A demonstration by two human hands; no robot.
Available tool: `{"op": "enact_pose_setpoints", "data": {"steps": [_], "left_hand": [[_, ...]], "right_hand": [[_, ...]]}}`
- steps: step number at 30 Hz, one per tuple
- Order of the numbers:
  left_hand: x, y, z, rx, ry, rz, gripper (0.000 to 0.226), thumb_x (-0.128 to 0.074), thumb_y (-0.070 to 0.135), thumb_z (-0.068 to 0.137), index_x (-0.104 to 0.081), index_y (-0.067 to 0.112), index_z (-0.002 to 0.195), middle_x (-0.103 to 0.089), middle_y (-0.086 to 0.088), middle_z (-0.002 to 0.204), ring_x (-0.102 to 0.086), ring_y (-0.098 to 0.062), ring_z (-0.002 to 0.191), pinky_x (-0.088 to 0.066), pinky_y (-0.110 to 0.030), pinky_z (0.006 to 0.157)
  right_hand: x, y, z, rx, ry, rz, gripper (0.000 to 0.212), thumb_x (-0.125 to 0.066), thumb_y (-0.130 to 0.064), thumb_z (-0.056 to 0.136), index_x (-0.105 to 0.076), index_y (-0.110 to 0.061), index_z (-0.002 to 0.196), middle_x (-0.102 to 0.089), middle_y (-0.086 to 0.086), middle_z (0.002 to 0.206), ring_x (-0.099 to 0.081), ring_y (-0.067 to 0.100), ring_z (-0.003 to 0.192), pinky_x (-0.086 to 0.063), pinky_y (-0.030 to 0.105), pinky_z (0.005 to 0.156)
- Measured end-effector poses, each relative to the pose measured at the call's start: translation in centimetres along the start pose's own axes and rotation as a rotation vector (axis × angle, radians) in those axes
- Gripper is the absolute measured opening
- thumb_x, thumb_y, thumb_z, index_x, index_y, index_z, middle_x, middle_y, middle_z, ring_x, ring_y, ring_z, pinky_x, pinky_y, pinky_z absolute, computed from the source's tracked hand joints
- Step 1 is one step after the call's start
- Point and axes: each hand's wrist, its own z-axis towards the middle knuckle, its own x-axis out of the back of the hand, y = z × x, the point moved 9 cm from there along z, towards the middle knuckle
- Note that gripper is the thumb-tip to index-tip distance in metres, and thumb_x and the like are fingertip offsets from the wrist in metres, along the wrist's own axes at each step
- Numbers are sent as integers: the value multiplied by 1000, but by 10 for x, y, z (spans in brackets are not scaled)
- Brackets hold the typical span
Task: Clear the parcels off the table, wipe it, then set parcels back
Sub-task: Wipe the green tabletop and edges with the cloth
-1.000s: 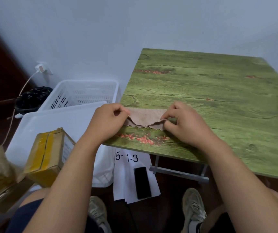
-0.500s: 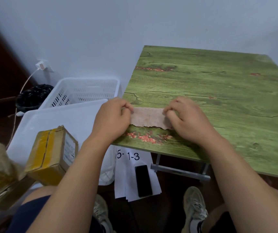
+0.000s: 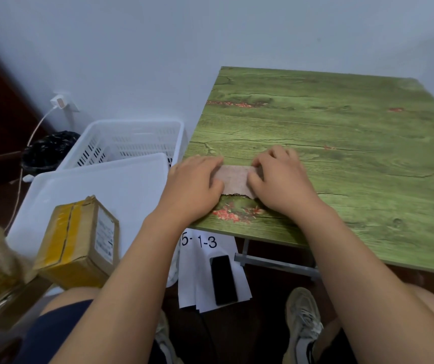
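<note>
Green wood-print table (image 3: 342, 153) by pale wall, both hands (image 3: 197, 185) flat, pressing folded cloth (image 3: 235, 179), L & R.

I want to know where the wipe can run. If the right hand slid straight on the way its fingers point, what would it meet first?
The right hand rests on the cloth, fingers pointing toward the table's far-left edge. Beyond the cloth the green table looks bare, so probably only the far edge and the wall behind it, though depth is hard to judge.
</note>
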Motion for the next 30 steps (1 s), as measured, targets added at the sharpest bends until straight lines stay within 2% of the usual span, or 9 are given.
{"op": "enact_pose_setpoints", "data": {"steps": [4,8,11,14,16,18,21,25,30], "left_hand": [[-3,0,4,25,-14,-45,52,-52,24,91,-47,28,142,-52,2,134,-39,-21,129,-24,-36,105],[-3,-4,7,79,-7,-63,51,-55,24,88,-50,30,138,-44,3,108,-38,-21,118,-23,-32,96],[2,-8,7,121,16,-88,26,-63,26,82,-61,28,108,-41,7,102,-38,-19,109,-23,-29,87],[11,-13,6,143,62,-249,14,-71,27,80,-58,23,79,-59,8,89,-53,-17,92,-35,-32,80],[14,-17,4,177,69,-472,17,-73,26,82,-59,21,76,-64,7,73,-59,-15,70,-44,-30,68],[18,-18,3,194,79,-631,14,-74,25,84,-62,20,78,-64,5,70,-56,-9,62,-45,-24,59],[14,-18,0,260,70,-800,11,-72,23,87,-64,19,80,-64,4,71,-57,-5,58,-46,-19,53],[4,-17,-1,346,18,-983,11,-69,18,90,-65,15,80,-66,-1,74,-62,-12,62,-52,-23,54],[-1,-16,-1,387,9,-1076,3,-69,15,89,-69,18,87,-70,-2,82,-66,-9,67,-54,-24,58]], "right_hand": [[3,-5,3,20,15,137,6,-50,-23,91,-47,-21,95,-48,-3,99,-36,21,99,-28,35,82],[12,-14,0,132,68,367,10,-51,-15,92,-42,-20,95,-52,-2,73,-47,22,69,-32,39,63],[21,-11,-2,154,106,513,16,-52,-13,94,-42,-23,102,-51,-1,65,-41,8,54,-32,35,56],[28,-1,-2,100,161,554,21,-51,-17,98,-43,-27,115,-54,2,73,-47,9,58,-34,30,55],[32,7,-2,42,193,541,28,-51,-21,100,-44,-25,126,-58,6,82,-54,19,64,-40,37,59],[35,12,-3,3,232,540,33,-53,-22,99,-44,-24,131,-59,3,90,-51,15,61,-38,37,60],[39,10,-6,-8,276,547,36,-57,-24,98,-47,-23,132,-57,-4,99,-49,8,63,-43,33,64],[39,-4,-11,69,326,561,37,-62,-22,95,-50,-20,130,-55,-9,90,-51,7,62,-45,36,63],[29,-15,-12,79,337,721,26,-70,-15,87,-54,-27,103,-56,-17,82,-55,1,69,-45,22,65]]}}
